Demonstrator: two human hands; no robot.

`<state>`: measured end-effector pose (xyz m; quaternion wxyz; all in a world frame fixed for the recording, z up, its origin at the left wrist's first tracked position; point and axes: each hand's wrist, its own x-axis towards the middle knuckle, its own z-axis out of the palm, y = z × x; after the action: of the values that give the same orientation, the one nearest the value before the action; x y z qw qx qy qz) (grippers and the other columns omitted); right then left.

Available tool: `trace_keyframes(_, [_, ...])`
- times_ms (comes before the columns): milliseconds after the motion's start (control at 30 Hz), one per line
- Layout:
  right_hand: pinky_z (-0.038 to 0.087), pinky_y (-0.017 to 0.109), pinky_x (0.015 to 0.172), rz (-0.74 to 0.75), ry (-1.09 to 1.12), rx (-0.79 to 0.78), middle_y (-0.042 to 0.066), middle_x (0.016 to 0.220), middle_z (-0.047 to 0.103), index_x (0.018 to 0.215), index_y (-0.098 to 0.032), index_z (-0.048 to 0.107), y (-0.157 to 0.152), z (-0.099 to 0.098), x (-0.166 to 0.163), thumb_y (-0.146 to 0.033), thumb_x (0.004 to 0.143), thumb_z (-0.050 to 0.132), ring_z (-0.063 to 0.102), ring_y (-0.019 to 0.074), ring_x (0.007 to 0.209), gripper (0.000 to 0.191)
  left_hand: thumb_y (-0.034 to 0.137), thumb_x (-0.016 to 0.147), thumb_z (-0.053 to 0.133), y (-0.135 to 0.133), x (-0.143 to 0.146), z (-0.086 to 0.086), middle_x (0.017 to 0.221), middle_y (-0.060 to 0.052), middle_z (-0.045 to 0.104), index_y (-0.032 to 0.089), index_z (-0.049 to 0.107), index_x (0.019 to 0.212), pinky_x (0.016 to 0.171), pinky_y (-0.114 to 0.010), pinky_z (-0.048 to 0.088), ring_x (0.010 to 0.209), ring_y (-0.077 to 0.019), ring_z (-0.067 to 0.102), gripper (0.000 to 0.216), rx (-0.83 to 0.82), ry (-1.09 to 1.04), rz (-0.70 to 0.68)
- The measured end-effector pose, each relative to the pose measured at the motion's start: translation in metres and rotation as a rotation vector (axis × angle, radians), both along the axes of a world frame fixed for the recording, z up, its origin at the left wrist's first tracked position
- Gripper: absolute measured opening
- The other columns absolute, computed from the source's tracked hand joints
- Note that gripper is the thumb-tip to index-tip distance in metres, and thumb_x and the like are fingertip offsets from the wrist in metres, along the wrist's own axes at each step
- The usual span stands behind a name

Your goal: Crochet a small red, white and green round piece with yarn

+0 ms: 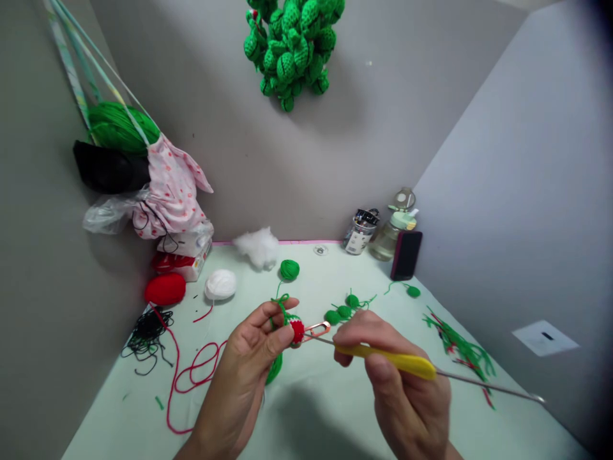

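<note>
My left hand [256, 361] pinches a small crocheted piece [296, 330], red with a white and green edge, between thumb and fingers. Green yarn [283, 305] runs over the fingers of that hand. A copper-coloured stitch marker [320, 329] sticks out of the piece's right side. In my right hand [395, 377] is a crochet hook [412, 364] with a yellow handle, its metal tip pointing left and meeting the red part. Whether the tip is inside a stitch I cannot tell. Behind the left hand sits a green yarn ball [289, 269], its strand leading towards the fingers.
Red yarn [165, 289], white yarn [221, 284] and a black thread tangle [149, 332] lie at left. White stuffing [258, 248] is at the back. Small green balls [343, 312], a phone [407, 255], a bottle [385, 239] and yarn scraps [462, 348] are right. Green crocheted pieces [292, 54] hang above.
</note>
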<state>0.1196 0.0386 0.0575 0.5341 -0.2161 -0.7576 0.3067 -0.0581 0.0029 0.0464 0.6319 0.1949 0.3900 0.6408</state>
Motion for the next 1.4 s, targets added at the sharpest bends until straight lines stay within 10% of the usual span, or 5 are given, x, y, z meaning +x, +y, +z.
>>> trace_keyframes(633, [0.06,0.025,0.079,-0.287,-0.026,0.096,0.005,0.106,0.074,0.124,-0.025,0.075,-0.023,-0.03,0.009,0.0,0.097,0.06,0.072,0.0158,0.097,0.04,0.043,0.085,0.085,-0.006,0.034,-0.013,0.093,-0.005,0.08,0.023,0.087,0.098,0.087,-0.027,0.055,0.087,-0.017,0.07,0.024,0.052,0.01,-0.066])
trace_keyframes(1100, [0.061,0.026,0.085,-0.1,0.224,-0.17,0.002,0.1,0.073,0.116,-0.031,0.08,-0.009,-0.05,0.02,-0.025,0.106,0.062,0.07,0.0144,0.095,0.021,0.037,0.082,0.089,-0.007,0.035,-0.015,0.083,-0.002,0.072,0.019,0.085,0.084,0.074,-0.02,0.054,0.072,-0.0112,0.065,0.019,0.039,0.001,-0.069])
trace_keyframes(1400, [0.062,0.029,0.085,-0.176,-0.129,0.246,0.008,0.11,0.073,0.123,-0.021,0.077,-0.02,-0.038,0.018,-0.002,0.099,0.062,0.069,0.0182,0.105,0.034,0.036,0.081,0.091,-0.005,0.034,-0.017,0.091,0.0,0.077,0.026,0.084,0.091,0.079,-0.02,0.054,0.083,-0.0126,0.067,0.016,0.016,-0.062,-0.028])
